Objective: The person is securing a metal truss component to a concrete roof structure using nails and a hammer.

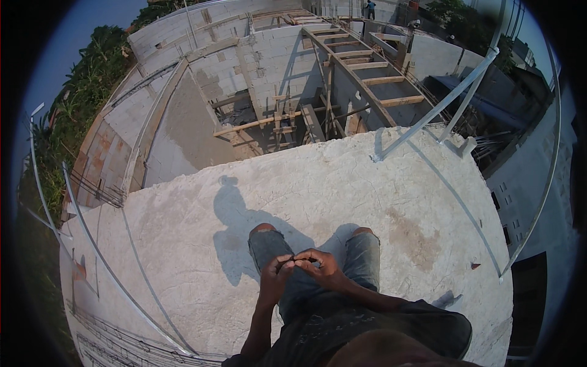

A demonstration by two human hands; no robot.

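My left hand [277, 273] and my right hand [319, 268] meet in front of my lap, fingertips pinched together. Between them sits a tiny dark thing [293, 259], too small to name. Both hands are closed, the fingers of each bent toward the other. Below them are my legs in worn grey-blue shorts [362, 257], with the knees toward the far side. I am on a rough pale concrete slab [183, 226], and my shadow [231, 214] falls ahead and to the left.
Beyond the slab's broken far edge drops a deep block-walled pit with timber props [281, 122]. A wooden ladder-like frame [367, 64] spans the far right. Metal posts [437, 104] rise at the right edge, rails [110, 263] at the left. Reinforcing bars [122, 339] lie lower left.
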